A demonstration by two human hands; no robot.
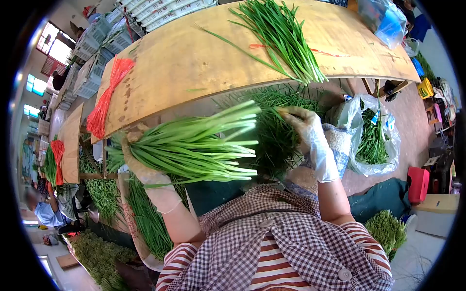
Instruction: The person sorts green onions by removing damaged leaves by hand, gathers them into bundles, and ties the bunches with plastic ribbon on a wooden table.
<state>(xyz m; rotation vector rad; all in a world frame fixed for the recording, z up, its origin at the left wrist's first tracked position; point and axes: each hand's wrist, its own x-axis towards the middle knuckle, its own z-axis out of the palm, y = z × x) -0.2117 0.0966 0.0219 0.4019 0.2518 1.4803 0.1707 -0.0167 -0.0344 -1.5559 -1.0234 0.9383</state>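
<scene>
My left hand (pixel 141 169), in a thin translucent glove, is closed around a thick bunch of garlic chives (pixel 194 148). The bunch lies sideways in the air, its pale stem ends pointing right and slightly blurred. Opposite those ends is my right hand (pixel 305 125), gloved too, its fingers bent and drawn together. What they pinch, if anything, I cannot make out. Dark loose greens (pixel 276 145) lie below and behind that hand. On the wooden table (pixel 184 68) ahead rests another bunch of garlic chives (pixel 281 39), with a red tie (pixel 257 46) beneath it.
Red plastic strings (pixel 110 99) hang over the table's left edge. A clear bag of greens (pixel 373 140) stands at right, near a red container (pixel 417 185). More long greens (pixel 145 213) fill a container by my left arm. Crates (pixel 92 77) are stacked behind; another person (pixel 48 211) sits far left.
</scene>
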